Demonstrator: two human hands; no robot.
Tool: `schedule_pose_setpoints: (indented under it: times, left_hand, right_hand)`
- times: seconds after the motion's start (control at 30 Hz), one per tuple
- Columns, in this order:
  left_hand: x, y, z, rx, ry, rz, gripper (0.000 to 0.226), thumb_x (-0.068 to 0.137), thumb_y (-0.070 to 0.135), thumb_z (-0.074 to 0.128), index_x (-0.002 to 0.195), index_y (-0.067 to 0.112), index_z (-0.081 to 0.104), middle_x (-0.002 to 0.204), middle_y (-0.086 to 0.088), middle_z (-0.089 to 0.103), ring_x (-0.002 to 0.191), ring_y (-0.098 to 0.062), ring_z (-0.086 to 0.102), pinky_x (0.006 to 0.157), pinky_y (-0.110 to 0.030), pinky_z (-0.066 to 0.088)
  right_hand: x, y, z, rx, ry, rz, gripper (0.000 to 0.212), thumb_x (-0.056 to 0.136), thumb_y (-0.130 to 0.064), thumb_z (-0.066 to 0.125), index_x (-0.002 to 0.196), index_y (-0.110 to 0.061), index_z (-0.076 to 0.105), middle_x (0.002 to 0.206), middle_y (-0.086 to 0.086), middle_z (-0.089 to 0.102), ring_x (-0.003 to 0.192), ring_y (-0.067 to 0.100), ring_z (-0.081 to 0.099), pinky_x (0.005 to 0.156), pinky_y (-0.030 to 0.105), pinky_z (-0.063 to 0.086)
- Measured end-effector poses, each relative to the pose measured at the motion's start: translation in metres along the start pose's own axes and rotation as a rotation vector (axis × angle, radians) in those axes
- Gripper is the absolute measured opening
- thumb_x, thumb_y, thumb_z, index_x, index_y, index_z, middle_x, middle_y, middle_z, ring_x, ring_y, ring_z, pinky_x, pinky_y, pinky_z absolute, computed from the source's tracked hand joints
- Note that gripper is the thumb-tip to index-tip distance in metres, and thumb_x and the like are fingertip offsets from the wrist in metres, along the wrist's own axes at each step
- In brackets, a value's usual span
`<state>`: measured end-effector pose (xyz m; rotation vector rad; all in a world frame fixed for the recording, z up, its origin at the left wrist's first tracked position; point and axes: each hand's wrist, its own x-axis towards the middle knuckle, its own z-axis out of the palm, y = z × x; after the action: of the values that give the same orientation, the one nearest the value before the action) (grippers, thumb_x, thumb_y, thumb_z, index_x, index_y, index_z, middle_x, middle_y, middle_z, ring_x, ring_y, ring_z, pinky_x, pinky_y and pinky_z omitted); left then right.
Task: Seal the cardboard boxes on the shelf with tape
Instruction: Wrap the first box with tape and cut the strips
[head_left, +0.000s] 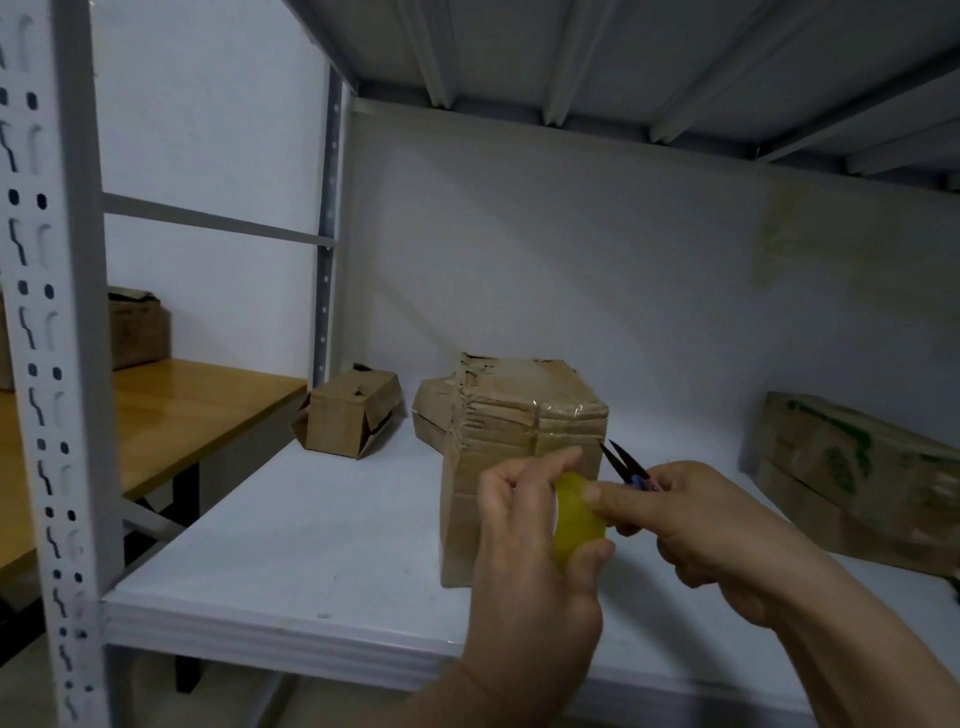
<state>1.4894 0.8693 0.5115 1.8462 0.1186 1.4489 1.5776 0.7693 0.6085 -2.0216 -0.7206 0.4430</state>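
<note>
The left hand (530, 540) has its grip closed around a yellowish roll of clear tape (577, 517), thumb under the roll and fingers curled over its top edge. The right hand (711, 525) meets it from the right: its thumb tip presses on the face of the roll, while its grip is folded around a small pair of dark-bladed snips with a blue handle (629, 466), the blades parted and pointing up and to the left, away from the palm. Directly behind both grips, touching neither as far as can be seen, stands a worn brown cardboard box with tape already glossy across its top (519, 415), resting on the white metal shelf (311, 545). Farther back and left of the left grip sits a smaller brown cardboard box with loose flaps (350, 413). To the right of the right grip, a flattened cardboard carton with green print (852, 467) leans at the shelf's far side. Well left, beyond the perforated upright, a wooden tabletop (171, 400) carries another brown box (137, 327).
</note>
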Motion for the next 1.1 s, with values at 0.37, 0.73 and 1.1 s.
schedule_pose_setpoints:
  times: [0.37,0.73,1.1]
  left_hand:
    - [0.010,0.019,0.002,0.041,-0.128,0.018,0.087,0.075,0.030,0.082,0.133,0.056,0.022,0.131,0.028,0.024,0.116,0.005,0.043,0.098,-0.015,0.042]
    - [0.101,-0.013,-0.039,0.519,-0.206,-0.052,0.075,0.080,0.030,0.071,0.145,0.034,0.035,0.148,0.009,0.023,0.140,-0.014,0.020,0.116,-0.040,0.011]
    - [0.121,-0.035,-0.040,0.564,-0.402,-0.052,0.072,0.083,0.051,0.072,0.145,0.029,0.044,0.146,0.004,0.038,0.137,-0.017,0.026,0.111,-0.032,0.027]
  right_hand:
    - [-0.002,0.011,-0.023,0.324,-0.017,-0.049,0.016,0.082,-0.018,0.073,0.076,-0.010,0.061,0.052,-0.004,0.048,0.043,0.007,0.027,0.038,0.019,0.021]
    - [0.063,0.093,-0.039,-0.982,0.182,0.173,0.030,0.089,-0.050,0.058,0.074,-0.024,0.057,0.075,-0.006,0.059,0.077,0.014,0.061,0.065,0.027,0.048]
    - [0.095,0.093,-0.019,-0.905,0.260,0.083,0.020,0.100,-0.035,0.049,0.108,-0.017,0.049,0.101,0.003,0.061,0.085,0.020,0.058,0.071,0.032,0.050]
